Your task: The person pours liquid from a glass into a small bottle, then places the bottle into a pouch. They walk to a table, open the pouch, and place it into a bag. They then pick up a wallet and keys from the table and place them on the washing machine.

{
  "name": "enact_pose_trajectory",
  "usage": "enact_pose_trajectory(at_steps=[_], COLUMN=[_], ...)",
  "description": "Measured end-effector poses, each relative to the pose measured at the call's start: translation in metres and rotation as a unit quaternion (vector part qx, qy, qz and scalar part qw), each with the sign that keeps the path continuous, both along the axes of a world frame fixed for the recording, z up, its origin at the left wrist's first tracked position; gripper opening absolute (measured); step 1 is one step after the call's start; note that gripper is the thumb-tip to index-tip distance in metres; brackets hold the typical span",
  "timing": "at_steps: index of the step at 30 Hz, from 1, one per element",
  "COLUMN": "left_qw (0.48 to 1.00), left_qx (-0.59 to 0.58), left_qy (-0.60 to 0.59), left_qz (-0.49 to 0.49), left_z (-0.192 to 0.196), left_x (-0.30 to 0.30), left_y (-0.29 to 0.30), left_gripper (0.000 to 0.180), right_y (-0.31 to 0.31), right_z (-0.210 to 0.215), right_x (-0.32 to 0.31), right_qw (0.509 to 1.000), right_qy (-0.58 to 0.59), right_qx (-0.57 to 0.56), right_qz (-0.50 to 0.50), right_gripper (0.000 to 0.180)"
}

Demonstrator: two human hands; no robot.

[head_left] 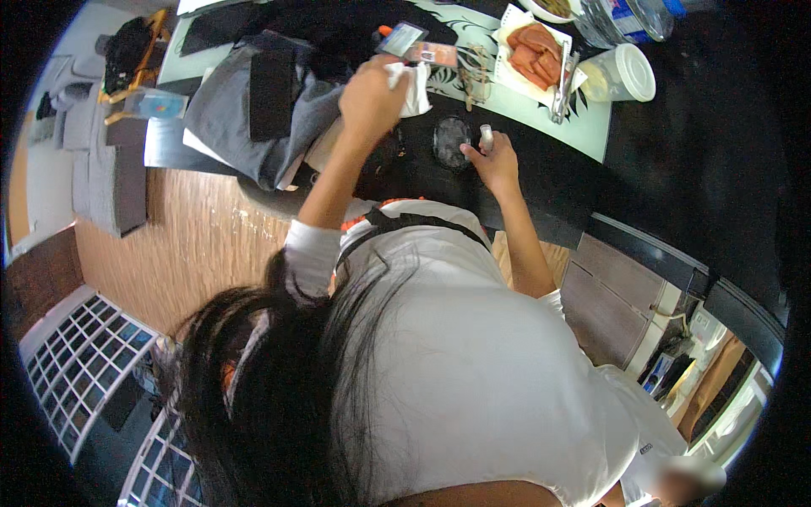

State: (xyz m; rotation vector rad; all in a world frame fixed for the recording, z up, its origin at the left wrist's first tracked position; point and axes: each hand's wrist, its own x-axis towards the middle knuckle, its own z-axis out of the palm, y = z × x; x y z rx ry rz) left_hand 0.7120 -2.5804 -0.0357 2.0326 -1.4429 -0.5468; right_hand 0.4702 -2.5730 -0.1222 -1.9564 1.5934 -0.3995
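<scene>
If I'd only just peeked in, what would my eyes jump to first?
Probably the big white shirt filling the lower middle, with long black hair at its left. Then the orange-pink slices on white paper, at the top right of centre. Left of those, the left hand holds white tissue-like material.

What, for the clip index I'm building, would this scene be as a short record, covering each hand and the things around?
Left hand: holds a crumpled white tissue
Right hand: holds a small white cylinder
Near right hand: dark round item, exact kind unclear
Beyond left hand: two cards
Left of left hand: grey cloth
Food: orange-pink slices on white paper
Beside slices: metal tongs
Right of tongs: lidded tub
Beyond tub: clear bottle
Surface: black table with pale patterned panel
</scene>
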Motion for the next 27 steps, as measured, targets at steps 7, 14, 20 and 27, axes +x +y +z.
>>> enact_pose_trajectory(at_steps=[7, 14, 20, 27], left_qw=[0.972, 0.984, 0.999, 0.978], left_qx=[0.083, 0.127, 0.027, 0.006], left_qy=[-0.218, -0.115, -0.007, 0.154], left_qz=[-0.013, -0.052, -0.033, 0.137], left_z=[-0.095, -0.096, -0.101, -0.115], left_x=[0.012, -0.004, -0.027, -0.031], left_y=[-0.017, 0.007, 0.050, 0.033], left_gripper=[0.033, 0.032, 0.042, 0.074], right_y=[0.007, 0.017, 0.017, 0.003], right_z=[-0.014, -0.006, 0.004, 0.020], right_x=[-0.009, -0.045, -0.055, -0.022], right_qw=[0.992, 0.990, 0.998, 0.993], right_qy=[-0.041, 0.039, 0.023, -0.051], right_qx=[0.109, 0.127, -0.051, -0.093], right_qz=[-0.044, -0.045, -0.018, 0.050], right_gripper=[0.035, 0.033, 0.034, 0.033])
